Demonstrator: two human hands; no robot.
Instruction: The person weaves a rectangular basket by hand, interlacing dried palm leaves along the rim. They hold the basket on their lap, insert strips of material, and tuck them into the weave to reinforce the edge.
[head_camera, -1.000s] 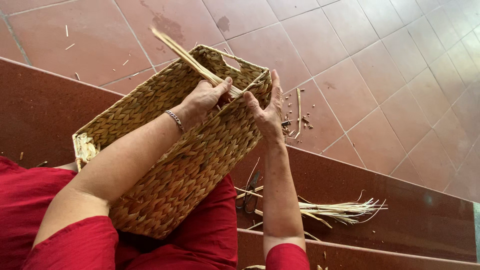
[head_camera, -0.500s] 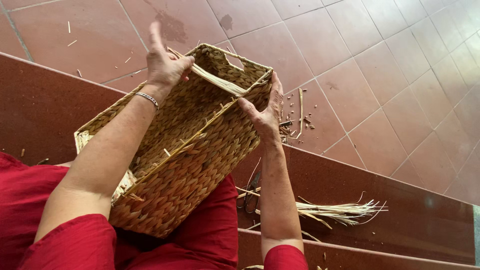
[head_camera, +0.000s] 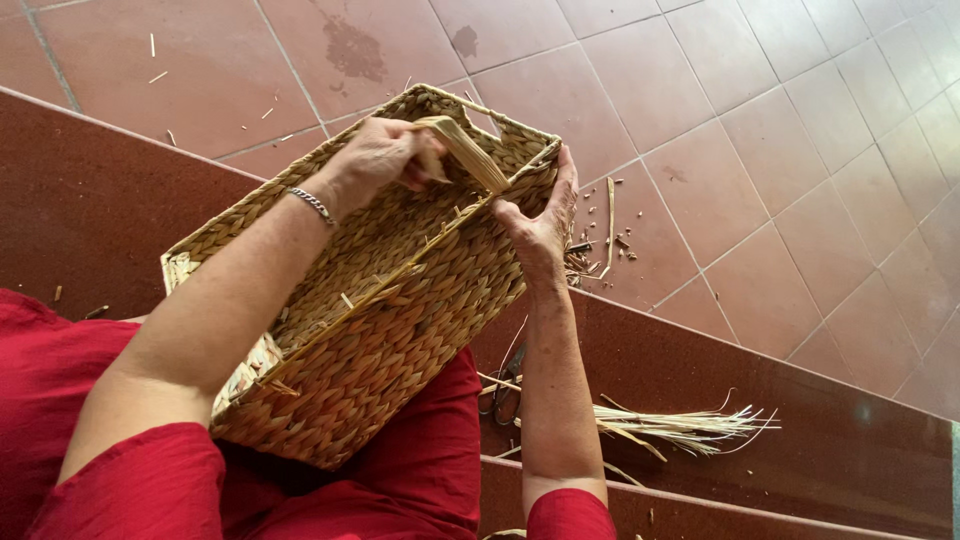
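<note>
A rectangular woven straw basket (head_camera: 400, 330) rests tilted on my lap, its open side facing left. My left hand (head_camera: 375, 160), with a silver bracelet at the wrist, is closed on a flat pale straw strand (head_camera: 470, 150) near the basket's far rim. My right hand (head_camera: 540, 225) grips the basket's far right edge, its fingers pressed against the rim where the strand runs in.
I sit on dark red stone steps (head_camera: 80, 190) in red clothing (head_camera: 420, 480). A bundle of loose straw (head_camera: 680, 425) and scissors (head_camera: 505, 385) lie on the step to my right. Straw scraps (head_camera: 600, 245) litter the tiled floor (head_camera: 750, 120) beyond.
My left hand has come down from above the far left corner to the rim, bending the strand over. My right hand stays on the basket's edge.
</note>
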